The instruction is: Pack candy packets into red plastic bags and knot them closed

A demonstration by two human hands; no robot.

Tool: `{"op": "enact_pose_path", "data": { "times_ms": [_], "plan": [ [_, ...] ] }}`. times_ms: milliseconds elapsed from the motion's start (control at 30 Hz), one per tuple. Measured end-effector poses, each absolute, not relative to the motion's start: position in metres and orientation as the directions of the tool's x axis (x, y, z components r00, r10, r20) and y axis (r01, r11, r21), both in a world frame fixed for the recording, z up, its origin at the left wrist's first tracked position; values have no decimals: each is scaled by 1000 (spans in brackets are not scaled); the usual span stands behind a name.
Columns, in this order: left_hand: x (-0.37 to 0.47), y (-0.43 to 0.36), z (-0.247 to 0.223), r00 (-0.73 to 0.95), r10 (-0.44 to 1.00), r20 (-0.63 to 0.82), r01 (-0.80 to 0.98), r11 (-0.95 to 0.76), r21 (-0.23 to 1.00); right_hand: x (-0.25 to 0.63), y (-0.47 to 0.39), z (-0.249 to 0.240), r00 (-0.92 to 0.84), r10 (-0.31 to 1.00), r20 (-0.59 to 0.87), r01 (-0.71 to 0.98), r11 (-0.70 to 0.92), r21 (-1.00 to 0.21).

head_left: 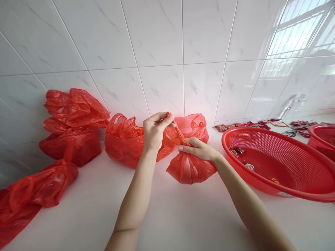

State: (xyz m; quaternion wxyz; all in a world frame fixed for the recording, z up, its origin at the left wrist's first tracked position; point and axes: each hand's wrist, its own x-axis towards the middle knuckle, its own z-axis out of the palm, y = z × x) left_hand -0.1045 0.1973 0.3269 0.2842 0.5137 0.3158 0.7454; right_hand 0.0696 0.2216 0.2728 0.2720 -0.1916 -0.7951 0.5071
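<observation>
A filled red plastic bag [192,170] is in the middle of the white counter [167,216], its neck gathered and twisted. My left hand [157,129] pinches the stretched top end of the bag, up and to the left of its body. Around the base of the neck, my right hand [197,149] is closed, just above the bulging part. What fills the bag cannot be made out through the plastic.
Red bags [123,144] stand along the tiled wall, with more stacked [74,139] and lying [47,184] at left. At right a large red basket [261,177] holds a few small packets [237,151]. Behind are scattered packets, scissors [290,133], a clear bottle [297,106] and another basket [323,139].
</observation>
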Motion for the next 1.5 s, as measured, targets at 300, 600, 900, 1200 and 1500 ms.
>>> {"op": "enact_pose_path", "data": {
  "times_ms": [300,600,900,1200,1500],
  "plan": [
    [-101,196,325,-271,737,619,-90,-660,746,68,221,272,-786,570,239,44,437,-898],
    [-98,187,331,-274,751,601,-142,-649,747,78,221,280,-791,526,312,44,559,-828],
    [-89,175,304,-167,708,687,20,-694,720,81,221,285,-640,647,415,55,578,-814],
    [-84,158,255,206,808,551,267,-589,763,75,204,291,-716,550,430,9,623,-782],
    [-108,125,264,217,824,523,254,-565,785,57,190,287,-860,336,385,-73,665,-743]
  ]
}}
